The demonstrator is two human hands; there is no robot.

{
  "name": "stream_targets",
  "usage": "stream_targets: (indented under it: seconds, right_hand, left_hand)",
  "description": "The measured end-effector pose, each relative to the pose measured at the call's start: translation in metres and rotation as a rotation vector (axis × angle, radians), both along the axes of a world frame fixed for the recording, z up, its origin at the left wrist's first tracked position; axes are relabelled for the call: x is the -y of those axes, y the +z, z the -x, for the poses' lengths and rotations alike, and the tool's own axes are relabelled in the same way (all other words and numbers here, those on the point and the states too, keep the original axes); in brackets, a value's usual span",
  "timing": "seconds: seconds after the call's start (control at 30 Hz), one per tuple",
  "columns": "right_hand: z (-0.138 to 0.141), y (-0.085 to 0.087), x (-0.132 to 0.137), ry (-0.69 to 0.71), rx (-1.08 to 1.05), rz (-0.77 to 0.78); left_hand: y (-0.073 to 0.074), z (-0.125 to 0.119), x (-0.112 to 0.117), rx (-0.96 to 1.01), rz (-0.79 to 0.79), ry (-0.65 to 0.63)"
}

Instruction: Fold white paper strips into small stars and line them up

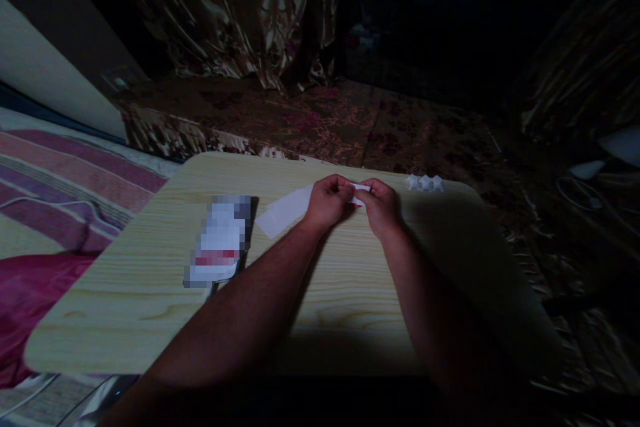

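My left hand (327, 201) and my right hand (381, 207) meet over the far middle of a light wooden table (150, 307). Both are closed in a pinch on a white paper strip (286, 211). The strip's free end trails left and down onto the table from my left hand. A short bit of it shows between my fingertips. Three small white folded paper stars (425, 182) lie in a row just right of my right hand, near the table's far edge.
A blurred-out white and red flat object (219, 240) lies on the table left of the strip. A striped pink bedspread (60, 180) is at the left. Dark patterned cloth and shiny curtains (240, 20) fill the background. The room is dim.
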State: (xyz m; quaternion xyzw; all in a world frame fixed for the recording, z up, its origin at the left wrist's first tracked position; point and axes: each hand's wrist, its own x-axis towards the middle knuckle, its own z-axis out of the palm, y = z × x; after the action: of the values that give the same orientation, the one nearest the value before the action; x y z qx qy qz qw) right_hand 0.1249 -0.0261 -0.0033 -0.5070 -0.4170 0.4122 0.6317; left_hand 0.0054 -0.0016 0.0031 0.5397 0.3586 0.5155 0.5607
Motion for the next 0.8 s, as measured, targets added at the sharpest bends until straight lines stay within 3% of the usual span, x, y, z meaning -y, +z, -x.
stream_targets:
  seconds: [0.4,0.8]
  right_hand:
    - [0.0015,0.0023,0.0006,-0.042,-0.054,0.004]
    - [0.0021,0.0062,0.003,-0.106,0.062,0.018]
  left_hand:
    - [-0.0009,0.0005,-0.0019,0.021,0.005,-0.013]
    - [-0.0029,-0.0005,-0.0026,-0.012,-0.012,-0.014]
